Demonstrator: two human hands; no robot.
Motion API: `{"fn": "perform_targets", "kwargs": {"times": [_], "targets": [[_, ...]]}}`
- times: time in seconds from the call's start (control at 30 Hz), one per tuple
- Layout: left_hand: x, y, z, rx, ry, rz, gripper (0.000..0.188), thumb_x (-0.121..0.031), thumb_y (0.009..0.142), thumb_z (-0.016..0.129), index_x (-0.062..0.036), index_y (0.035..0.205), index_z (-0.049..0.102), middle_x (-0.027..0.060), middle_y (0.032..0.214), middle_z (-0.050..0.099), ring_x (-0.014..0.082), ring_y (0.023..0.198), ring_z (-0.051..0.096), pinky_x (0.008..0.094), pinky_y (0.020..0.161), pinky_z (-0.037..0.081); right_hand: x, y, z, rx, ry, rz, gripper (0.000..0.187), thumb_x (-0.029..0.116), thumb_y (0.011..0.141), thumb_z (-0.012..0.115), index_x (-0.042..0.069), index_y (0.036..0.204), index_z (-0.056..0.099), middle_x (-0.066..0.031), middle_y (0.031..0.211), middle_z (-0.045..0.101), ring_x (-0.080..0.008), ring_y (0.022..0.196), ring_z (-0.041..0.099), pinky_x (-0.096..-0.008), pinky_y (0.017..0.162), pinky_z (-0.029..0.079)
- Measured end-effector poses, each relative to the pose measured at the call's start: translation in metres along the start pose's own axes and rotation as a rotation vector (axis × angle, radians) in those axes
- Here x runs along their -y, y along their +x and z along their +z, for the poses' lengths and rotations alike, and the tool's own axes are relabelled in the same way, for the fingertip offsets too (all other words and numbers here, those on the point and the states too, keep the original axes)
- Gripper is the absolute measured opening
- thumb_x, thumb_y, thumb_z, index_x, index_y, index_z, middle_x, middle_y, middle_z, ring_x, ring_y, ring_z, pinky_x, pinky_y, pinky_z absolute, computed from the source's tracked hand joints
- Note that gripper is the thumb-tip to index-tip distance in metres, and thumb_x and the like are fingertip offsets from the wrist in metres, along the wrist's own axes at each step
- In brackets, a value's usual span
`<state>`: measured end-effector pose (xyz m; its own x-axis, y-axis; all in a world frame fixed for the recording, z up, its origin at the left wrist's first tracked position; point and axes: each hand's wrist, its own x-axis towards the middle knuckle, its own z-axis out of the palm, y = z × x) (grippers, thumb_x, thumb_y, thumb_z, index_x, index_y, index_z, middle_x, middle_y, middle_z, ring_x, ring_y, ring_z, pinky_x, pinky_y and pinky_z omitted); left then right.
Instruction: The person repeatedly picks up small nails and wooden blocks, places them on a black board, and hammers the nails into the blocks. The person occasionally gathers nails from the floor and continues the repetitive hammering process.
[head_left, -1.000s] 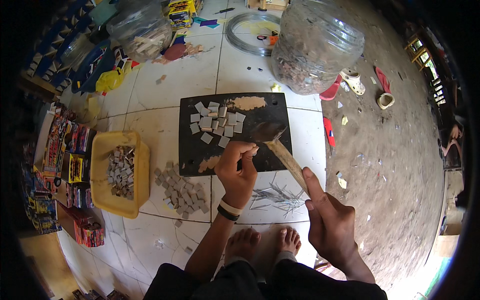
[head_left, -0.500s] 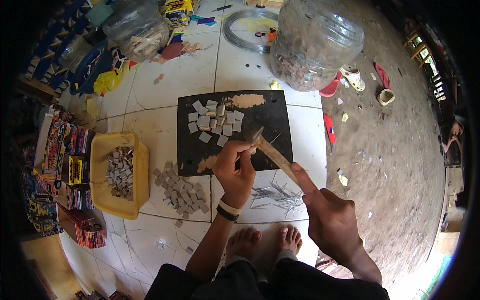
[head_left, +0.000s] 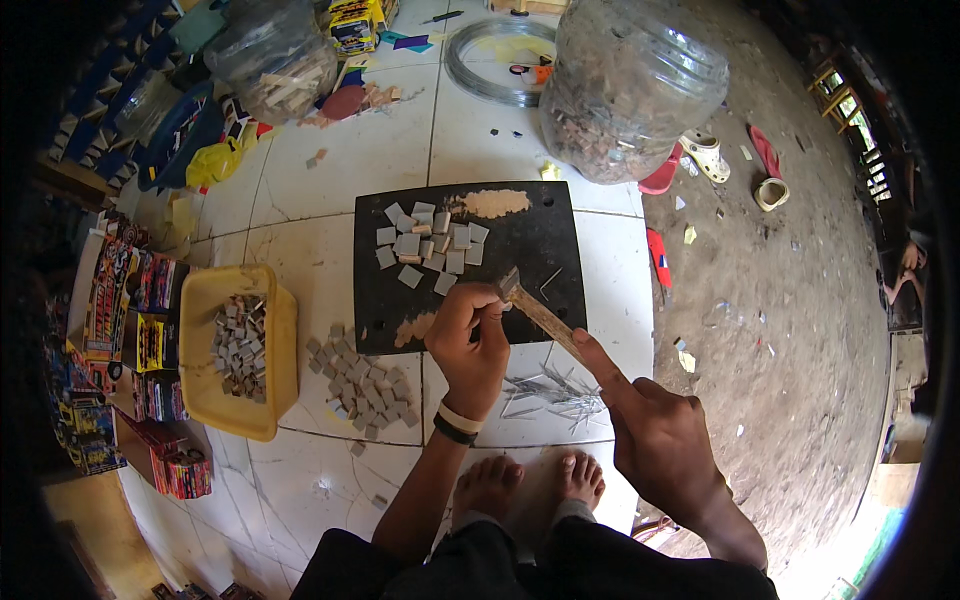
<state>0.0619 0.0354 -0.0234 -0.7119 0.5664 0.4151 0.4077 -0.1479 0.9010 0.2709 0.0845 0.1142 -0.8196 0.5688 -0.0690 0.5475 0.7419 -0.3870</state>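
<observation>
Hammer (head_left: 511,286) over the black board (head_left: 545,235), my right hand (head_left: 655,430) wrapped round its handle (head_left: 540,319); left hand (head_left: 470,335) pinched closed, on what I can't tell: striking step, seemingly; next blow wants steady aim.

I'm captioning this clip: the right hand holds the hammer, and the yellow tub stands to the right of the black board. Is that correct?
The side is wrong: the yellow tub stands to the left of the black board, as the head view shows. The right hand does hold the hammer.
</observation>
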Motion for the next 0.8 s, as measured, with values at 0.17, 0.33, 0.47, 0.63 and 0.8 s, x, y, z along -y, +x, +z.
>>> {"fn": "perform_targets", "kwargs": {"times": [0.17,0.33,0.47,0.63,0.8], "targets": [[0.0,0.001,-0.002,0.024,0.048,-0.017,0.011,0.009,0.097,0.07,-0.001,0.096,0.067,0.0061,0.094,0.074,0.0124,0.082,0.073,0.0243,0.067,0.056,0.003,0.0,-0.003,-0.015,0.116,0.019,0.078,-0.002,0.093,0.066,0.02,0.166,0.047,-0.0139,0.068,0.062,-0.0303,0.054,0.064,-0.0471,0.053,0.053],[0.0,0.0,0.002,-0.003,-0.005,0.005,0.011,0.01,0.097,0.069,-0.0012,0.097,0.068,0.0057,0.093,0.073,0.0116,0.083,0.072,0.0231,0.066,0.054,0.001,0.002,-0.007,-0.061,0.139,-0.016,0.098,-0.002,0.079,0.069,0.021,0.17,0.041,-0.0107,0.066,0.06,-0.0294,0.051,0.066,-0.0501,0.051,0.056],[0.002,0.0,0.0,0.009,0.018,-0.006,0.01,0.009,0.098,0.069,-0.0012,0.098,0.069,0.0057,0.094,0.074,0.0107,0.082,0.072,0.0227,0.066,0.054,0.001,0.006,-0.003,-0.052,0.118,-0.027,0.093,-0.002,0.083,0.068,0.021,0.169,0.043,-0.0119,0.067,0.061,-0.0308,0.052,0.066,-0.0507,0.052,0.056],[0.006,0.001,0.002,0.037,-0.074,-0.035,0.007,0.006,0.101,0.069,-0.0002,0.103,0.07,0.0067,0.097,0.075,0.0101,0.085,0.072,0.0225,0.07,0.056,-0.003,0.003,-0.004,-0.059,0.093,0.049,0.062,0.0,0.103,0.062,0.015,0.162,0.053,-0.0187,0.07,0.066,-0.0349,0.059,0.068,-0.0468,0.057,0.054],[-0.009,0.001,-0.063,-0.002,-0.121,-0.119,0.006,0.001,0.105,0.067,0.0004,0.11,0.07,0.0099,0.105,0.076,0.0138,0.088,0.072,0.0255,0.08,0.058,-0.038,0.031,0.036,-0.26,0.45,0.044,0.053,0.004,0.106,0.062,0.012,0.158,0.056,-0.0175,0.073,0.069,-0.0268,0.06,0.069,-0.0405,0.059,0.055]]}}
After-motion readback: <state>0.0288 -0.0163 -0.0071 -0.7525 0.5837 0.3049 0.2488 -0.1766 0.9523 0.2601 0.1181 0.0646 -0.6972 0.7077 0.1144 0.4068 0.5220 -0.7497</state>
